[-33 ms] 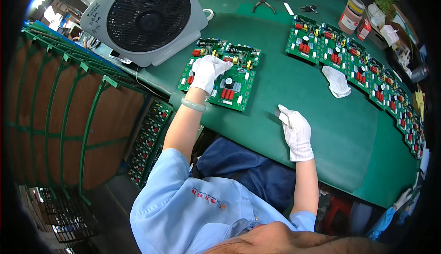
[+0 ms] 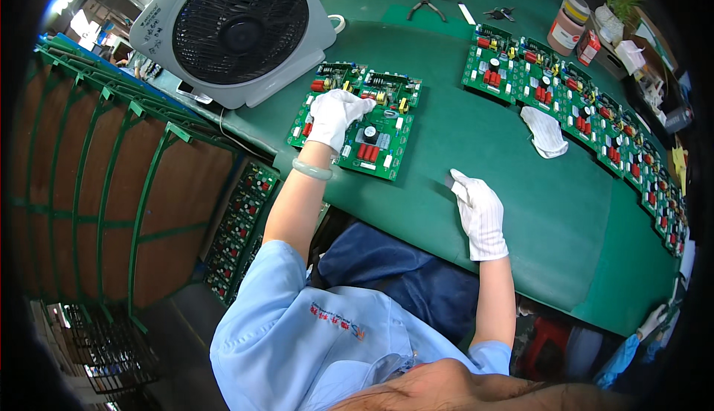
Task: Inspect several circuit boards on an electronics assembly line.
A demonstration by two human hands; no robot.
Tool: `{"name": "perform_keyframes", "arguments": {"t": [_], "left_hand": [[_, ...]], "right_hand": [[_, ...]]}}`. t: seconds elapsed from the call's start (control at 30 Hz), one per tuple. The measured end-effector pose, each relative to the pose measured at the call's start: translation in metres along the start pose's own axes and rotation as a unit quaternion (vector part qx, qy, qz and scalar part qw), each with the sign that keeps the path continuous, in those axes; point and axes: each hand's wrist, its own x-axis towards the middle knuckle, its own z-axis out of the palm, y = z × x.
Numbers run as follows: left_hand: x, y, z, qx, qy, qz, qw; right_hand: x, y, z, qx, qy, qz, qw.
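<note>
Your left hand (image 2: 336, 117) is over circuit boards (image 2: 383, 165); pushing hard could bend parts (image 2: 368, 152). I can't tell its grip, nor that of your right hand (image 2: 480, 214).

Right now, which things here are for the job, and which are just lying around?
Seem part of the job:
Circuit boards under the gloved left hand
Similar boards lined up at right, probably
The gloved right hand, apart from the boards

Seem just lying about:
Grey fan
Pliers, untouched
Keys
Striped white cloth
Potted plant
</note>
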Motion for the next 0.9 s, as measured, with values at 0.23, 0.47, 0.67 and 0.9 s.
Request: {"name": "perform_keyframes", "arguments": {"t": [0.23,0.47,0.67,0.9], "left_hand": [[-0.026,0.003,-0.011,-0.358,-0.028,0.006,0.933],[-0.059,-0.029,-0.041,-0.375,0.005,0.026,0.926],[-0.118,-0.042,-0.093,-0.274,0.119,0.066,0.952],[-0.187,-0.118,-0.154,-0.257,0.246,0.04,0.934]], "right_hand": [[0.002,0.004,-0.001,0.017,-0.019,0.04,0.999],[0.002,0.007,0.004,0.064,-0.01,0.031,0.997],[-0.001,0.003,0.002,0.032,-0.022,0.075,0.996],[-0.011,0.024,0.006,0.051,-0.042,0.11,0.992]]}}
